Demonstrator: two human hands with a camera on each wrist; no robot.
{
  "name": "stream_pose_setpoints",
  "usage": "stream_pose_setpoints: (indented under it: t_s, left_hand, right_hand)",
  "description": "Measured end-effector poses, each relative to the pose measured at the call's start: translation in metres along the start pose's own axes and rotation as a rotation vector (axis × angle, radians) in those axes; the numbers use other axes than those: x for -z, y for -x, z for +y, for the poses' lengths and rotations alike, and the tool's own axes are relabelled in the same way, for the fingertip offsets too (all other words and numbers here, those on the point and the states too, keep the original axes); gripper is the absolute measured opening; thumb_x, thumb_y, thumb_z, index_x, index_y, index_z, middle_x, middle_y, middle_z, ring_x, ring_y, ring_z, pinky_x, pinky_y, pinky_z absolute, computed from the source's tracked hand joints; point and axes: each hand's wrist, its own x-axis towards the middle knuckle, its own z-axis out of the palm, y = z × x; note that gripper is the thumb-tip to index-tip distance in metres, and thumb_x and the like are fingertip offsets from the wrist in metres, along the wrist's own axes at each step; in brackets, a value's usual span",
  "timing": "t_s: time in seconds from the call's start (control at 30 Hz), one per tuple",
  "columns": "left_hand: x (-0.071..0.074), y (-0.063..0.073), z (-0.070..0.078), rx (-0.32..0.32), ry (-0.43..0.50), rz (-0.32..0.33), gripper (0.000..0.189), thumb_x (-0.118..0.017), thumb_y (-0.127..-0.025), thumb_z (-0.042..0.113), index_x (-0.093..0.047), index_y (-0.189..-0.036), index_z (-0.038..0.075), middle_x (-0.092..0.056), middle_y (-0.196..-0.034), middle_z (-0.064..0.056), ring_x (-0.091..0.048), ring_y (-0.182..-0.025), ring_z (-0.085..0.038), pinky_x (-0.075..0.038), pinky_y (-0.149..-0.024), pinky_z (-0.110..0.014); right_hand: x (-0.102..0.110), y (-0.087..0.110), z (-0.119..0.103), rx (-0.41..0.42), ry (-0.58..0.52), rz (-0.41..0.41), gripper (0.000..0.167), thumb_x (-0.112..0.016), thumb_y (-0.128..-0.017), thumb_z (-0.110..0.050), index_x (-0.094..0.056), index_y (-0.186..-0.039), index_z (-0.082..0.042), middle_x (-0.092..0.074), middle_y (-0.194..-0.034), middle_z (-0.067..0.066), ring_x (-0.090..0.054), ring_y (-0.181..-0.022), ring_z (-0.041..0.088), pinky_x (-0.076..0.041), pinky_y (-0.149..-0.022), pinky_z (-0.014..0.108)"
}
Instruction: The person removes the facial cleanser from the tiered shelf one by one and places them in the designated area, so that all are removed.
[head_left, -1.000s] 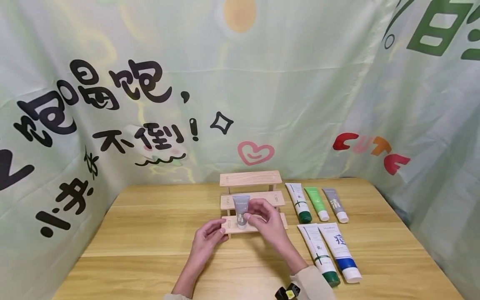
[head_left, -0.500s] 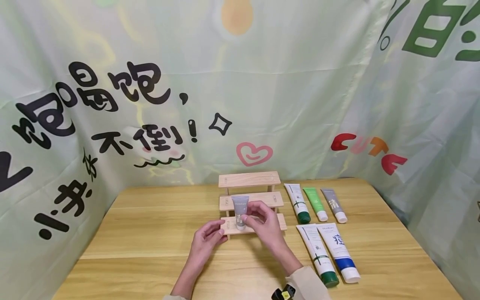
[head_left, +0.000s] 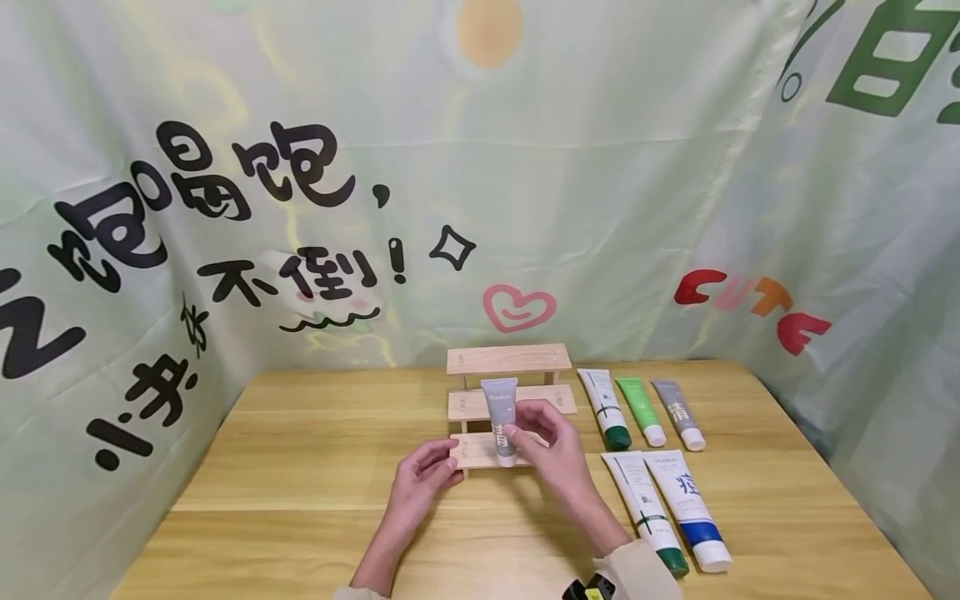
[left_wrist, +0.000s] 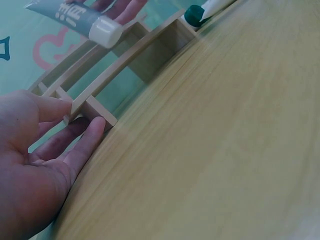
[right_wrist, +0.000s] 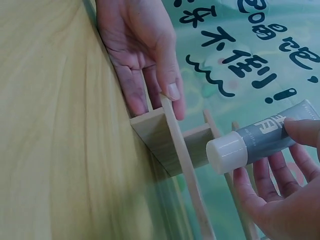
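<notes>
My right hand [head_left: 555,446] pinches a small grey squeeze tube [head_left: 501,408] between thumb and fingers. The tube is held upright, white cap [right_wrist: 227,152] down, in front of a three-step wooden display stand [head_left: 508,358]. In the right wrist view a gap shows between the cap and the lowest step [right_wrist: 182,150]. At the stand's left end my left hand [head_left: 420,475] grips the lowest step, thumb over the board and fingers [left_wrist: 87,145] against its leg. The left wrist view shows the tube [left_wrist: 75,17] above the stand.
Right of the stand lie a white tube with green cap [head_left: 604,408], a green tube [head_left: 641,411] and another grey tube [head_left: 678,414]. Nearer are a second green-capped tube [head_left: 645,512] and a blue-banded white tube [head_left: 688,508]. A printed curtain [head_left: 600,208] hangs behind the table [head_left: 315,500].
The right hand has raised the grey tube slightly and shifted it a little to the right along the lowest step. The left hand keeps its grip on the stand. The head view has shifted slightly.
</notes>
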Motion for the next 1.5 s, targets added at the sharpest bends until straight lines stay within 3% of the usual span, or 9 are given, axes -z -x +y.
stream_pose_setpoints:
  t_s: [0.17,0.4,0.57,1.0,1.5]
  left_hand:
    - [-0.001,0.0,0.0,0.009,0.005,-0.008,0.035,-0.067,-0.097,-0.001,-0.062,-0.131,-0.006,-0.058,-0.131,-0.028,-0.066,-0.112,-0.033,-0.062,-0.095,-0.038]
    - [-0.001,0.0,0.001,0.006,0.002,-0.006,0.034,-0.067,-0.097,-0.001,-0.062,-0.131,-0.006,-0.058,-0.131,-0.027,-0.066,-0.111,-0.031,-0.062,-0.095,-0.039]
    - [0.0,0.002,-0.001,0.012,-0.001,-0.006,0.035,-0.067,-0.097,-0.001,-0.061,-0.131,-0.006,-0.058,-0.13,-0.028,-0.066,-0.111,-0.033,-0.062,-0.096,-0.038]
    - [-0.001,0.002,-0.002,0.006,0.011,-0.015,0.035,-0.066,-0.097,-0.002,-0.061,-0.132,-0.006,-0.058,-0.133,-0.028,-0.066,-0.112,-0.033,-0.061,-0.097,-0.038]
    - [0.0,-0.001,-0.001,0.008,0.012,-0.014,0.034,-0.066,-0.098,-0.001,-0.061,-0.131,-0.005,-0.058,-0.131,-0.027,-0.066,-0.111,-0.032,-0.061,-0.097,-0.039]
  right_hand:
    - [0.007,0.002,-0.005,0.013,0.032,0.011,0.031,-0.078,-0.09,-0.004,-0.065,-0.118,0.0,-0.069,-0.114,0.016,-0.064,-0.105,0.022,-0.059,-0.095,0.025]
    - [0.014,0.007,-0.014,0.008,0.03,-0.001,0.03,-0.076,-0.091,-0.001,-0.064,-0.118,0.001,-0.067,-0.11,0.018,-0.065,-0.101,0.021,-0.064,-0.081,0.027]
    - [0.023,0.013,-0.019,0.032,0.057,-0.006,0.029,-0.077,-0.091,-0.002,-0.065,-0.118,0.001,-0.067,-0.11,0.017,-0.066,-0.1,0.02,-0.063,-0.083,0.025]
    - [0.074,0.028,-0.038,0.117,0.207,0.018,0.03,-0.072,-0.097,-0.008,-0.064,-0.124,-0.001,-0.067,-0.115,0.01,-0.066,-0.101,0.016,-0.062,-0.082,0.022]
    - [0.123,0.046,-0.053,0.105,0.34,0.12,0.034,-0.069,-0.099,-0.009,-0.059,-0.131,0.0,-0.066,-0.116,-0.006,-0.064,-0.1,0.007,-0.061,-0.077,0.016]
